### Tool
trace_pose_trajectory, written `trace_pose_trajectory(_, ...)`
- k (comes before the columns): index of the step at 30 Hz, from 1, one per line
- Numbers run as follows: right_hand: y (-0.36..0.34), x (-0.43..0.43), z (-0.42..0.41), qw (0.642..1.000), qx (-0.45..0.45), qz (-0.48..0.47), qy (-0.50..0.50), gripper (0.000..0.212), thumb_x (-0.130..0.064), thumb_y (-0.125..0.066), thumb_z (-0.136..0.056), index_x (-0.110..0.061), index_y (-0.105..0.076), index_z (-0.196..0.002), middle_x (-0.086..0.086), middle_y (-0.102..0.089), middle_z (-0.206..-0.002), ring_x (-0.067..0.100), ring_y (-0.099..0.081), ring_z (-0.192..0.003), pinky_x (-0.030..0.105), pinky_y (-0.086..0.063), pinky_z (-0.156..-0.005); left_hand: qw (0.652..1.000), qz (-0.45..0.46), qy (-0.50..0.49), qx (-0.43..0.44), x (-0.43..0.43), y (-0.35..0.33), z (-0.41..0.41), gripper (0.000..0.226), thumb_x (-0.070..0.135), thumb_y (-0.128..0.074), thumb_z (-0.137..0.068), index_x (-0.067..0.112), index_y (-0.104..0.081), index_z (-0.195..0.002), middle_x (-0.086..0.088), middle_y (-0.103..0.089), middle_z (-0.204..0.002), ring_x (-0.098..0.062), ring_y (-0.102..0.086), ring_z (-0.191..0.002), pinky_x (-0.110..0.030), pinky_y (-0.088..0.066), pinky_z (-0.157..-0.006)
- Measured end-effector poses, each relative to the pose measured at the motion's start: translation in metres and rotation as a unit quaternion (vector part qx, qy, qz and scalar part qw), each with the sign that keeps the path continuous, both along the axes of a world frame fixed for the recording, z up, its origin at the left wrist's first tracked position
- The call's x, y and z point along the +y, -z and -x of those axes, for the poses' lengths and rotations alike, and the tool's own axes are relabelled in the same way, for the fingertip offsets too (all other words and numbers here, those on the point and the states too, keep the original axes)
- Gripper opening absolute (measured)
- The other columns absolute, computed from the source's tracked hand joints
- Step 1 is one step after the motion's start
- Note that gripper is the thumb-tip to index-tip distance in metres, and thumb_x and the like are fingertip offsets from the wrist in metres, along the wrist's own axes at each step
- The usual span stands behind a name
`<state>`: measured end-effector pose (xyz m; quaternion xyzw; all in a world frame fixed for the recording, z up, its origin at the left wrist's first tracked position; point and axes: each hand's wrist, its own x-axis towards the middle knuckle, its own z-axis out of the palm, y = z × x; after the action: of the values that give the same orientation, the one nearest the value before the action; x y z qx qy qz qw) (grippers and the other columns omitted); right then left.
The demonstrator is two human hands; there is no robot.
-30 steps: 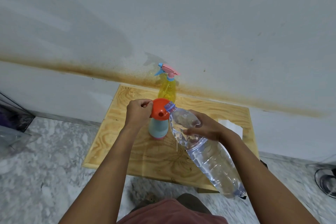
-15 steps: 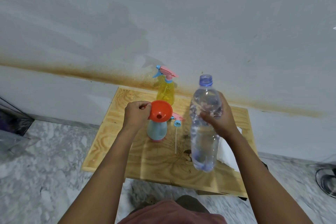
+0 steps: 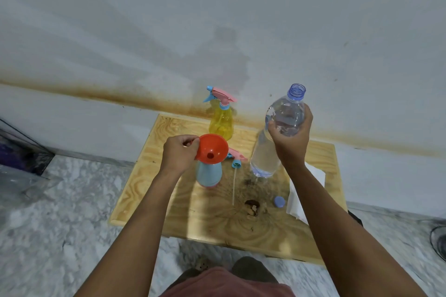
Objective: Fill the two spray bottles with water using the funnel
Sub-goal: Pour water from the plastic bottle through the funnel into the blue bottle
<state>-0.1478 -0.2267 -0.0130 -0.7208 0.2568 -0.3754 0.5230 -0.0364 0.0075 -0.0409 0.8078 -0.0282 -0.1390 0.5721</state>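
Pinching the rim of an orange funnel (image 3: 212, 149), the person's left hand (image 3: 179, 152) has its fingers curled closed around the edge. The funnel sits in the neck of a blue spray bottle (image 3: 208, 175) standing on a wooden table (image 3: 144, 200). The right hand (image 3: 292, 142) grips the upper part of a clear water bottle (image 3: 265, 154), upright and uncapped; whether its base touches the table is unclear. A yellow spray bottle (image 3: 220, 123) stands at the back by the wall. 1 loose spray head (image 3: 237, 159) lies between the blue bottle and the water bottle. A blue cap (image 3: 279, 201) lies beside a white tissue (image 3: 292, 200).
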Motion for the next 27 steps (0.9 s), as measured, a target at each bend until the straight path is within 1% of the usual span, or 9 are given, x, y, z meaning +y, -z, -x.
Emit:
trace_pose_trajectory(5,0.004,-0.004,-0.004,0.999,-0.012,-0.007,0.037,0.078,-0.009,-0.078,-0.081,-0.016,-0.035,-0.146,-0.016,-0.049,-0.131,-0.009,-0.053,-0.119,0.013,-0.046,-0.096,1.000,-0.001,-0.005,0.005,0.000,0.001,0.000,0.010,0.013,-0.067,-0.092,0.014,-0.077,-0.093,0.008,-0.070,-0.085,-0.020,-0.070,-0.090,-0.045,-0.061,-0.081)
trace_pose_trajectory(7,0.007,-0.003,-0.001,0.999,-0.001,-0.015,0.042,0.080,-0.015,-0.078,-0.080,-0.019,-0.033,-0.147,-0.019,-0.049,-0.130,-0.009,-0.053,-0.119,0.016,-0.047,-0.098,1.000,-0.002,-0.008,0.004,0.000,0.000,0.001,0.011,0.013,-0.067,-0.092,0.015,-0.077,-0.092,0.009,-0.070,-0.085,-0.019,-0.070,-0.090,-0.045,-0.061,-0.081)
trace_pose_trajectory(11,0.010,-0.003,0.007,0.999,0.038,-0.021,0.027,0.091,-0.038,-0.081,-0.076,-0.033,-0.026,-0.148,-0.005,-0.046,-0.145,0.011,-0.050,-0.132,0.036,-0.047,-0.108,1.000,0.003,-0.011,0.007,0.000,0.000,0.001,0.010,0.013,-0.068,-0.091,0.016,-0.078,-0.091,0.007,-0.071,-0.085,-0.019,-0.071,-0.088,-0.044,-0.062,-0.079)
trace_pose_trajectory(14,0.010,0.002,0.013,0.997,0.066,-0.017,0.036,0.104,-0.043,-0.085,-0.073,-0.028,-0.020,-0.153,-0.001,-0.036,-0.155,0.012,-0.041,-0.140,0.029,-0.041,-0.111,1.000,0.009,-0.012,0.010,0.000,-0.001,0.003,0.011,0.013,-0.067,-0.092,0.013,-0.077,-0.095,0.005,-0.071,-0.086,-0.019,-0.071,-0.086,-0.042,-0.063,-0.076)
trace_pose_trajectory(17,0.013,0.031,0.022,0.985,0.070,-0.025,0.153,0.101,-0.045,-0.086,-0.071,-0.008,-0.030,-0.146,0.012,-0.036,-0.141,0.020,-0.040,-0.131,0.027,-0.040,-0.107,1.000,0.015,-0.013,0.014,0.001,-0.003,0.004,0.011,0.012,-0.067,-0.092,0.012,-0.077,-0.095,0.003,-0.071,-0.084,-0.018,-0.071,-0.082,-0.041,-0.063,-0.074)
trace_pose_trajectory(19,0.019,0.063,0.027,0.979,0.081,-0.061,0.177,0.076,-0.046,-0.079,-0.077,-0.008,-0.040,-0.130,0.010,-0.042,-0.122,0.022,-0.045,-0.112,0.033,-0.044,-0.096,1.000,0.018,-0.014,0.015,0.001,-0.002,0.004,0.011,0.012,-0.067,-0.092,0.011,-0.077,-0.095,0.002,-0.070,-0.082,-0.015,-0.070,-0.078,-0.041,-0.063,-0.074)
trace_pose_trajectory(22,0.022,0.102,0.026,0.980,0.159,-0.120,0.017,0.038,-0.039,-0.070,-0.090,-0.017,-0.051,-0.116,-0.004,-0.053,-0.101,0.006,-0.053,-0.087,0.025,-0.047,-0.076,1.000,0.019,-0.017,0.006,0.001,-0.002,0.004,0.009,0.012,-0.067,-0.091,0.014,-0.076,-0.092,0.001,-0.066,-0.078,-0.016,-0.067,-0.077,-0.039,-0.063,-0.072)
trace_pose_trajectory(24,0.020,0.112,0.016,0.964,0.202,-0.156,-0.075,0.034,-0.046,-0.065,-0.092,-0.023,-0.053,-0.115,-0.007,-0.061,-0.102,0.006,-0.061,-0.089,0.026,-0.052,-0.076,0.999,0.028,-0.017,0.002,0.001,-0.002,0.005,0.008,0.012,-0.067,-0.092,0.016,-0.074,-0.092,-0.001,-0.062,-0.074,-0.016,-0.066,-0.075,-0.036,-0.062,-0.068)
trace_pose_trajectory(27,0.014,0.115,0.000,0.951,0.251,-0.143,-0.107,0.038,-0.049,-0.065,-0.091,-0.019,-0.060,-0.115,-0.001,-0.071,-0.100,0.016,-0.069,-0.090,0.038,-0.058,-0.084,0.999,0.035,-0.012,-0.001,0.002,-0.002,0.006,0.013,0.013,-0.067,-0.092,0.009,-0.074,-0.102,-0.001,-0.057,-0.072,-0.016,-0.065,-0.074,-0.036,-0.063,-0.066)
